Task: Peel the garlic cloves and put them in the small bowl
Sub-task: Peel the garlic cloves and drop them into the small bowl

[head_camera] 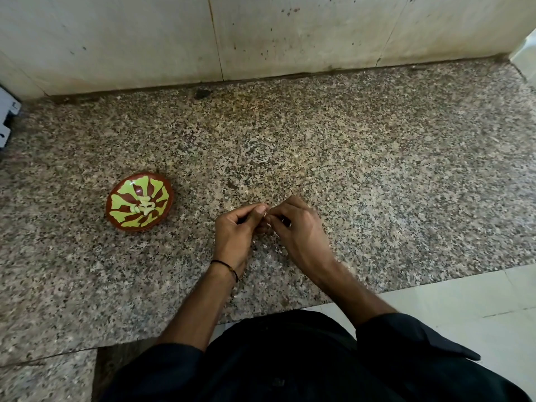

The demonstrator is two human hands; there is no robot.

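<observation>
A small brown bowl (pixel 116 216) with a light green pattern sits on the speckled granite counter (pixel 377 169), left of my hands. Several pale peeled garlic cloves (pixel 144 206) lie in its middle. My left hand (pixel 236 232) and my right hand (pixel 295 227) meet fingertip to fingertip just above the counter and pinch a small garlic clove (pixel 267 216) between them. The clove is mostly hidden by my fingers; only a pale sliver shows. Thin bits of garlic skin (pixel 275 237) lie on the counter under my hands.
A stained pale wall (pixel 261 39) closes off the back of the counter. A white object (pixel 7 117) pokes in at the far left edge. The counter's front edge runs beside my body, with light floor tiles (pixel 478 314) to the right.
</observation>
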